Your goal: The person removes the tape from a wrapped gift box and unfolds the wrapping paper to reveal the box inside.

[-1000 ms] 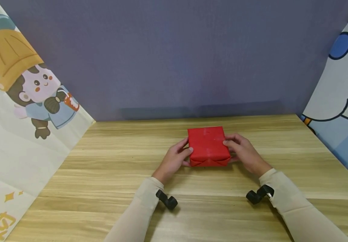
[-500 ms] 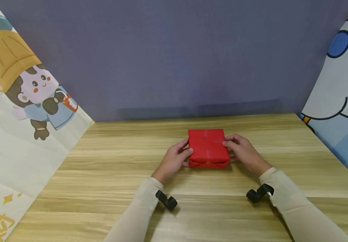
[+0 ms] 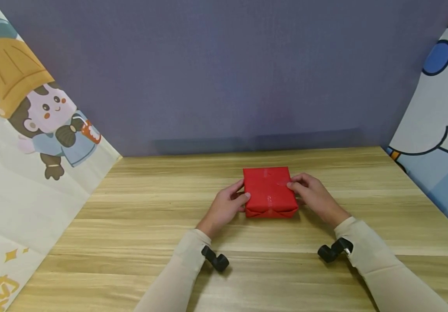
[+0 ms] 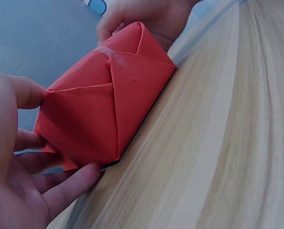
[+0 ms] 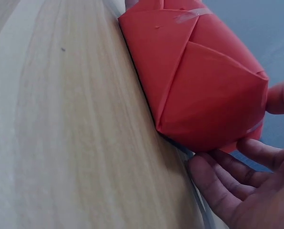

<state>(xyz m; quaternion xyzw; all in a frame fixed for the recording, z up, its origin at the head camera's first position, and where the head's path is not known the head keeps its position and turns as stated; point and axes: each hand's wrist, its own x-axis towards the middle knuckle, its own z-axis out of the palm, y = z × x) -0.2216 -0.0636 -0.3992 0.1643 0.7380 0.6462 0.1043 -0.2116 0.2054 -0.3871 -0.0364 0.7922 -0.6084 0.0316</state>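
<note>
Head view: twelve o'clock is being filled by a grey-purple backdrop [image 3: 224, 69], and the lower part is being spanned by a wood-grain tabletop [image 3: 130, 242]. Just off centre toward four o'clock, a red package [image 3: 271, 186] is being clamped at its nine o'clock side by the left hand [image 3: 224, 207] and at three o'clock by the right hand [image 3: 317, 199], thumbs being laid on the top edges. Whether its weight is being borne by the wood cannot be told. Even, light pressure is probably being called for, lest the folds be dented or the tape strip [image 3: 269, 203] be strained; low fingers are risking a pinch underneath. Toward twelve, travel is being limited by the backdrop; more room is being offered toward nine and six.
</note>
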